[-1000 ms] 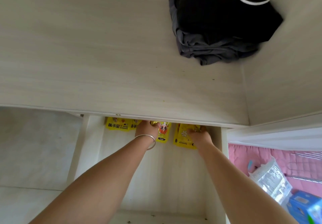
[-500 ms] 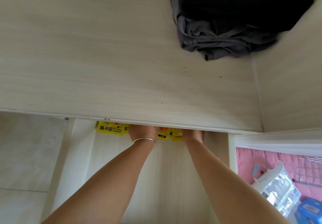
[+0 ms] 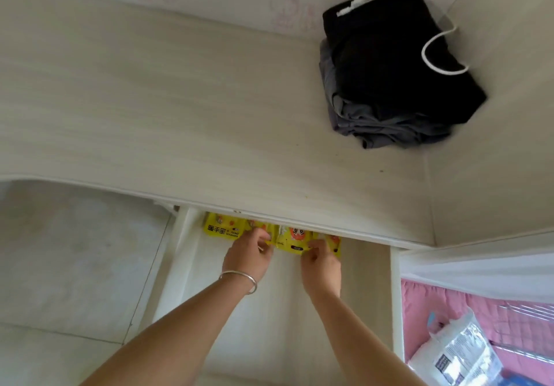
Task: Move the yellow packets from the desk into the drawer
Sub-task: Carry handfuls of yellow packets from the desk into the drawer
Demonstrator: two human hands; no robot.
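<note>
Beneath the front edge of a pale wooden desk (image 3: 168,109), a person's two bare hands work at the back of an open drawer (image 3: 364,268), where the yellow packets (image 3: 292,240) now lie in a row. The left hand (image 3: 248,258), a thin silver bracelet (image 3: 239,277) on its wrist, has its fingers curled onto the left edge of the middle packet, the one with a cartoon face. The right hand (image 3: 322,265) pinches that packet's lower right corner, its fingers closed on the wrapper. Taking it from both sides appears meant to square the packet between its neighbours. One of these, bearing printed lettering, rests flat to the far left, apart from either hand. Another peeks out behind the right hand. The row sits so deep that the desk edge hides the packets' upper halves, a placement that leaves the front of the drawer free. No packet shows on the desktop, so the job looks all but complete, with only this tidying in hand. A folded pile of dark clothes (image 3: 398,85) with a white cord stays in the desk's far right corner, well apart from the work. To the right, a plastic bag (image 3: 455,352) lies on pink bedding (image 3: 419,310).
</note>
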